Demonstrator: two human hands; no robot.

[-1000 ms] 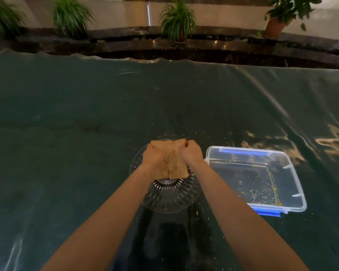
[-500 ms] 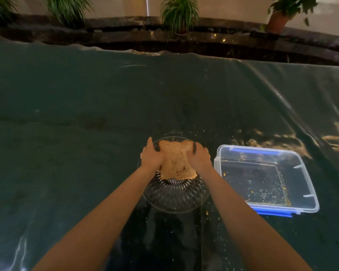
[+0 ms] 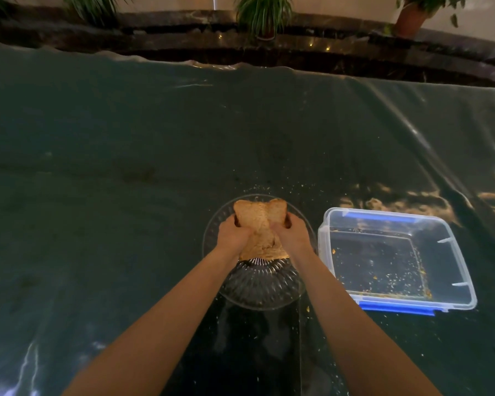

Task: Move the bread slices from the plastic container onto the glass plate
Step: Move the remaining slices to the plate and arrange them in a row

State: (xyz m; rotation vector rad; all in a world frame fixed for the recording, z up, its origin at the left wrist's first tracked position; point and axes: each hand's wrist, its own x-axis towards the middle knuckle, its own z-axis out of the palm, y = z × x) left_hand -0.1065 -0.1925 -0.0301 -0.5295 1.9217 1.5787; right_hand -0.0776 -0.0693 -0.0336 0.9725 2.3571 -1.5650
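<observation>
over glass plate (image 3: pixel 212 238), bread slices (image 3: pixel 259 221) lengthwise away, both hands gripping

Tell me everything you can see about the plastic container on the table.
The plastic container is a clear, rectangular, open-topped tub with rounded corners and blue strips along its far and near rims. It sits upright on the dark covered table, just right of the glass plate, close to it; whether they touch is unclear. No bread slices remain inside, only scattered crumbs on the bottom. Neither hand touches it.
</observation>
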